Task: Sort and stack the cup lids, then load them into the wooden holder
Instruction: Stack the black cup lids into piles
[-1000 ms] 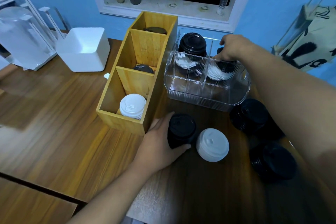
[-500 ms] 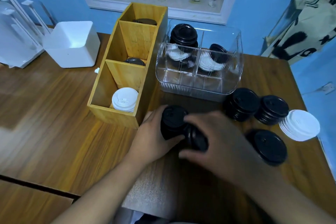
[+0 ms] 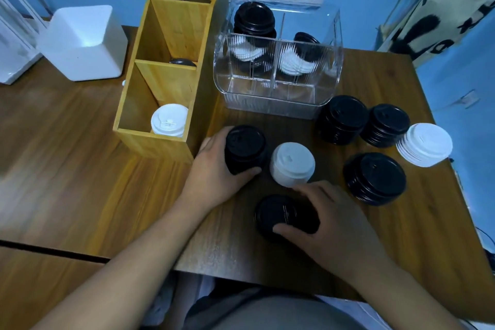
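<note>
Left grip (image 3: 214,171) wraps black lid stack (image 3: 245,149).

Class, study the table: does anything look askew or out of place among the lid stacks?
Yes. The white lid stack at the table's right edge fans sideways rather than standing straight, unlike the neat black stacks beside it.

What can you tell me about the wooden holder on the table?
The wooden holder is a long, open-topped box of light yellowish wood, split by two dividers into three compartments. It stands on the table, beside the clear plastic bin. The nearest compartment holds a white lid stack; dark lids show low in the middle and far ones. Neither hand touches it.
</note>
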Tool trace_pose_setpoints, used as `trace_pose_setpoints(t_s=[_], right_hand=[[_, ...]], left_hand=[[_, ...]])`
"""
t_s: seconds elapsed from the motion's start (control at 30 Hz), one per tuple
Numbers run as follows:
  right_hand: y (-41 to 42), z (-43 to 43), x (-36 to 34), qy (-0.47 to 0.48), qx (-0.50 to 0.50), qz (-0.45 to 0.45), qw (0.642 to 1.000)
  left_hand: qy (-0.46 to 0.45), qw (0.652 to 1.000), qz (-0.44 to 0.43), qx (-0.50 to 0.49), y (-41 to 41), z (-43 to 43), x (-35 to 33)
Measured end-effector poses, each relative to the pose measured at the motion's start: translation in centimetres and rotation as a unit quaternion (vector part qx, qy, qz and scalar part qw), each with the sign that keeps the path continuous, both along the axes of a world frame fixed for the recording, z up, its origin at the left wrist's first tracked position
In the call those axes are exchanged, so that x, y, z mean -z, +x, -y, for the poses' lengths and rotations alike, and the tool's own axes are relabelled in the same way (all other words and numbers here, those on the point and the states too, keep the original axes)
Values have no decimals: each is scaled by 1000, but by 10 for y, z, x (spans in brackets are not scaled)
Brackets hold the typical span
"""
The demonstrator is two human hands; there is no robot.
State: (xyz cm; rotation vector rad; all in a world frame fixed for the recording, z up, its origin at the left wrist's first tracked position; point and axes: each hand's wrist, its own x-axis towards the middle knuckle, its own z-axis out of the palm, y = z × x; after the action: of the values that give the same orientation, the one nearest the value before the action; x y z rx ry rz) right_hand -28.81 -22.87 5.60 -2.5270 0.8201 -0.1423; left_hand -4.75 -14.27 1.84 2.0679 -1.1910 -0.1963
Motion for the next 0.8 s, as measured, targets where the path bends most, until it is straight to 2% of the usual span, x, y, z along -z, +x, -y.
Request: trace_pose_setpoints(t_s=[0.1,0.2,0.27,0.33,0.4,0.47,0.57,0.67,0.8], right_hand=[[9,-12,2,-43,9,-54,998],[22,-21,7,-88,-43,-64,993],[19,-20,4,-49,-117,-37,991],[9,-15,-2,29,-165,-8,986],[0,-16,-6,66,-143,17,987],[-2,-21,-2,31,-82,41,995],[9,-27,8,-18,-17,27,999],[21,-30,15,-24,-44,22,998],[20,-32,16,39,-81,79,993]], left_hand=[[-4,1000,1,0,-1,0,1],[-7,1000,0,0,-1,-1,1],[-7,1000,-1,1,-1,-1,0],[-10,1000,2,2,-1,-1,0],[-13,1000,7,5,-2,-1,0],[-12,1000,8,3,-1,0,0],[-9,1000,6,2,-1,0,0],[-12,1000,4,2,-2,0,0],[-15,1000,0,0,-2,-1,1]])
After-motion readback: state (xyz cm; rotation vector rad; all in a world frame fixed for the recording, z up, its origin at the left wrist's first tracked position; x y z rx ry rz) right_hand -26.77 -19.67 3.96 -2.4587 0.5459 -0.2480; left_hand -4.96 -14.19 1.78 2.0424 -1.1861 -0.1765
